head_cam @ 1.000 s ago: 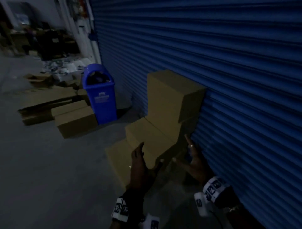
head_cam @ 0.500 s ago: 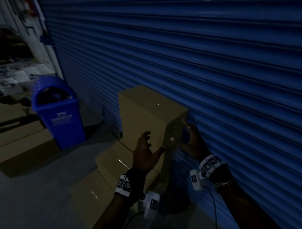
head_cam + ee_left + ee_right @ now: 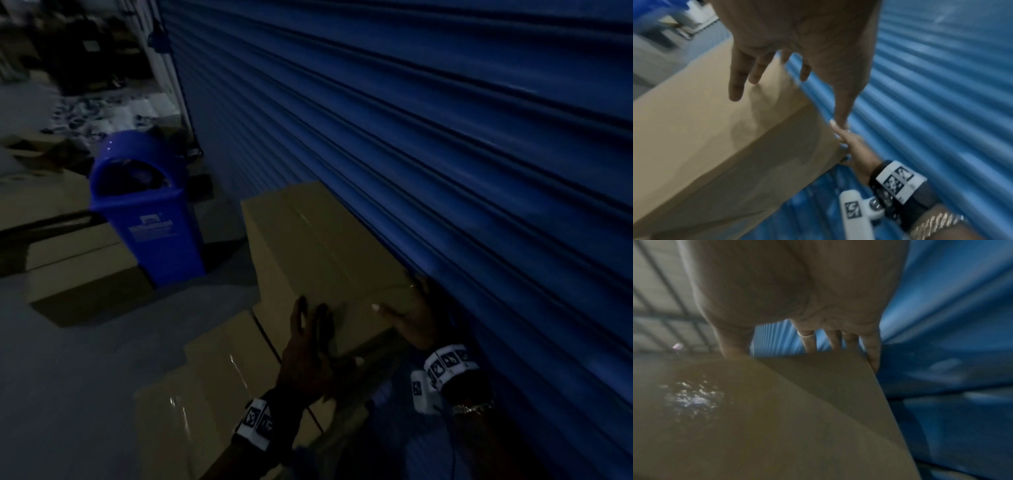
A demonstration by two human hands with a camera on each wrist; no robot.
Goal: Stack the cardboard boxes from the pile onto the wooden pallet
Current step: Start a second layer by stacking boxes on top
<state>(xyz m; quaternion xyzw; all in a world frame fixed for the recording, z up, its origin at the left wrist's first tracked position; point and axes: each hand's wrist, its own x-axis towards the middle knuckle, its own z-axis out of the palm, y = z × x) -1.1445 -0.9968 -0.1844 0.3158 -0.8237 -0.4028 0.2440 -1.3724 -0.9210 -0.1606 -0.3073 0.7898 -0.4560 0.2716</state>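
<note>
The top cardboard box [image 3: 318,246] of a stepped pile stands against a blue roller shutter [image 3: 445,171]. My left hand [image 3: 308,339] hovers with spread, straight fingers at the box's near left face; in the left wrist view this hand [image 3: 764,78] casts a shadow on the box [image 3: 715,138]. My right hand [image 3: 407,315] is at the box's near right corner, its thumb on the near face. Its straight fingers [image 3: 809,344] reach behind the box [image 3: 777,410], between cardboard and shutter. Lower boxes [image 3: 226,363] step down to the left. I cannot make out the pallet.
A blue plastic bin [image 3: 147,219] stands left of the pile by the shutter. More cardboard boxes [image 3: 75,263] lie low on the floor beyond it. Grey concrete floor [image 3: 85,377] spreads to the left. Clutter fills the far left background.
Both hands have risen from the lower boxes to the top box. The right hand's fingers slid behind its corner, and the left hand closed in on its near face.
</note>
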